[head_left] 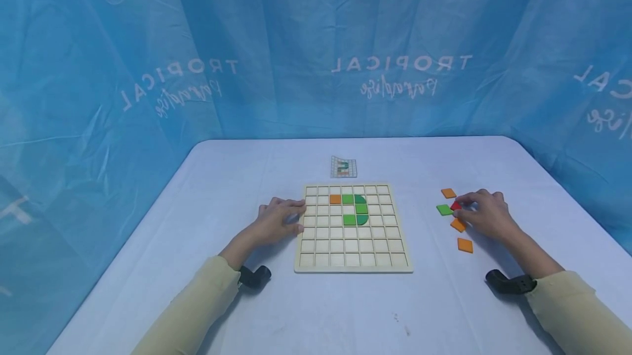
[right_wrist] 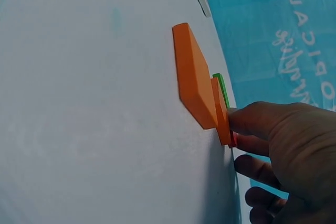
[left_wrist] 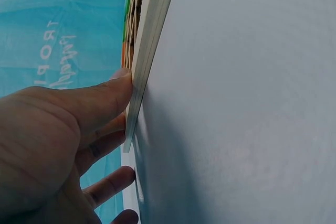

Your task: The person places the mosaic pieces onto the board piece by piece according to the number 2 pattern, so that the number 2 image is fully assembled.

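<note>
A pale wooden grid board (head_left: 337, 246) lies on the table, bearing an orange square tile (head_left: 335, 199), several green squares and two dark green rounded tiles. My left hand (head_left: 277, 221) rests at the board's left side; its thumb and fingers touch the edge, also seen on the board's side (left_wrist: 152, 35) in the left wrist view. To the right, my right hand (head_left: 486, 215) pinches a red tile (head_left: 456, 206) between thumb and index finger. Close around it lie a green square tile (head_left: 444, 210) and orange square tiles (head_left: 464, 245), one of them partly behind the thumb.
Behind the board lies a small patterned card (head_left: 343, 168) showing a gridded coloured figure. A white cloth covers the table (head_left: 237, 179). Blue printed curtains (head_left: 296, 108) hang behind and along both sides.
</note>
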A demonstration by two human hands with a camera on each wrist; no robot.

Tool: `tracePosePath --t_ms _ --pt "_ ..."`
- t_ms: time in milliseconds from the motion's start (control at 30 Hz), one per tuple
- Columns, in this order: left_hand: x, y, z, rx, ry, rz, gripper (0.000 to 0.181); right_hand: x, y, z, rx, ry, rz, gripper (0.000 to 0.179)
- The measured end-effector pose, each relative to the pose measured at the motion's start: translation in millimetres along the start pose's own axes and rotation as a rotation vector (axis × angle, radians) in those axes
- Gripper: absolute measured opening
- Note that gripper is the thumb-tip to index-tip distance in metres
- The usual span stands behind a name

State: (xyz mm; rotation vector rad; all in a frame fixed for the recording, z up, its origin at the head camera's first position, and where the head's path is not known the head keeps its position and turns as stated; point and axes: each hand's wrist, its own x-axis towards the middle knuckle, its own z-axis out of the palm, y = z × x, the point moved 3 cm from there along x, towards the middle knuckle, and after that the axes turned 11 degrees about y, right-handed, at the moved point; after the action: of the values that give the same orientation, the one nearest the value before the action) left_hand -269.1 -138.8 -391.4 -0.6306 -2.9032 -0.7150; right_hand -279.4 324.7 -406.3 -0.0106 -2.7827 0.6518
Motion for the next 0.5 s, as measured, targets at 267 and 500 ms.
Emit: tracePosePath --t_ms 267,500 --pt "0.0 1.4 -0.3 0.002 0.008 0.002 0.054 4.8 -3.6 2.7 0.018 -0.035 -0.038 0.041" --pt "0.4 -0.5 1.6 -0.002 0.001 -0.008 0.053 5.2 -0.5 2.0 0.004 -0.038 -0.03 0.043"
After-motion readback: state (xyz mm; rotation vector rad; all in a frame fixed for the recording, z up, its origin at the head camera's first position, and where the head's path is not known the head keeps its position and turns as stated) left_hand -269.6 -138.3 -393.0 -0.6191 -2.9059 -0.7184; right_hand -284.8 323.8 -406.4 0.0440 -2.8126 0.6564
